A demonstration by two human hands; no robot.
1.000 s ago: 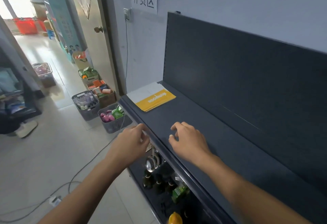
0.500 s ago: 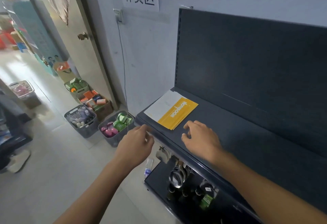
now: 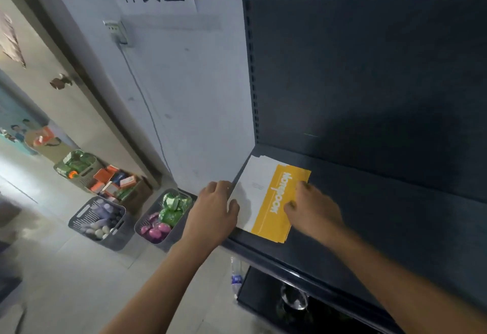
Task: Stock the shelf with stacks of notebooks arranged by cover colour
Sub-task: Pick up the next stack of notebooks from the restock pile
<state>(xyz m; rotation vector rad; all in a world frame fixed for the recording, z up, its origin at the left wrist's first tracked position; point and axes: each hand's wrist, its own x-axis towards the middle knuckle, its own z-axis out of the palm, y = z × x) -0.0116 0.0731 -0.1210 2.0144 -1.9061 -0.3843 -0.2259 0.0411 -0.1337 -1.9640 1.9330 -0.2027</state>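
A thin stack of notebooks (image 3: 263, 196) with white and yellow covers lies flat at the left end of the dark shelf (image 3: 382, 202). My left hand (image 3: 213, 209) rests at the stack's left edge, thumb on the white part and fingers over the shelf's end. On the yellow band at the stack's right side lies my right hand (image 3: 311, 209), fingers curled and pressing down. Whether either hand grips the stack or only touches it is unclear.
Grey baskets of goods stand on the floor left of the shelf: one with pink and green packets (image 3: 164, 217), one with pale bottles (image 3: 98, 221). Boxes (image 3: 113, 182) sit behind them. A lower shelf (image 3: 290, 304) holds glassware. A cable (image 3: 147, 112) runs down the wall.
Both hands moved left along the shelf and reached the notebook stack, one at each side. The view swung left and closer to the stack.
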